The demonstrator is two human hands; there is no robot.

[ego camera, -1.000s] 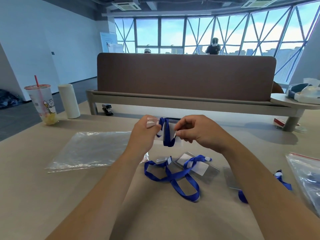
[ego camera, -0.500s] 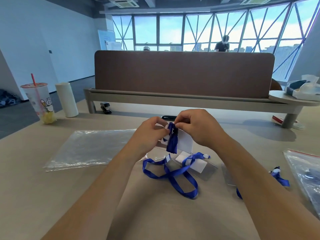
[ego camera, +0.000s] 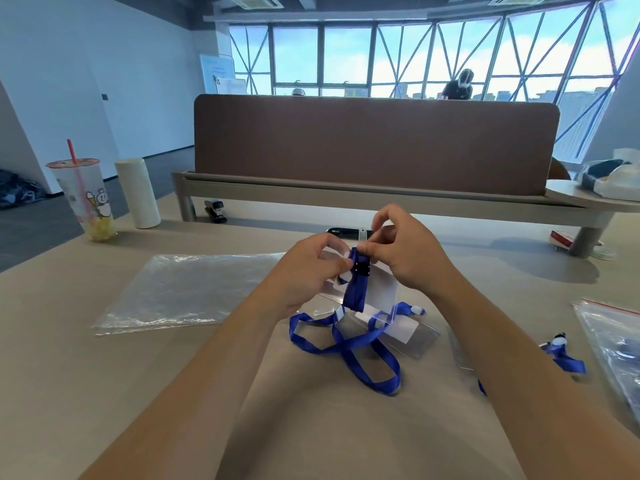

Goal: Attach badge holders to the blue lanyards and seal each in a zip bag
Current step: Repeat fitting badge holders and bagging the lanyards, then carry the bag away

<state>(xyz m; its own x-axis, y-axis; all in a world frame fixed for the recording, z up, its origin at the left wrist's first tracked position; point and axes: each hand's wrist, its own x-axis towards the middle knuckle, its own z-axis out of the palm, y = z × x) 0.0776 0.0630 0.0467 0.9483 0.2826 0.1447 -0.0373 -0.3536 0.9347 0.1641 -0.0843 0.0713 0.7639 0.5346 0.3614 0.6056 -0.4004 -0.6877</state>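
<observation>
My left hand and my right hand meet above the table, both pinching the top of a clear badge holder with a white card. A folded blue lanyard hangs in front of it, its black stitched end held at my right fingertips. Below, another blue lanyard lies looped on the table over a second clear badge holder. A further blue lanyard lies to the right, partly hidden by my right arm. An empty clear zip bag lies flat to the left.
A drink cup with a red straw and a white roll stand far left. A black stapler sits by the brown desk divider. A red-edged zip bag lies at the right edge. A black object lies behind my hands.
My hands have closed together and lowered slightly; the lanyard end has gone from a loose loop between them to lying against the top of the badge holder.
</observation>
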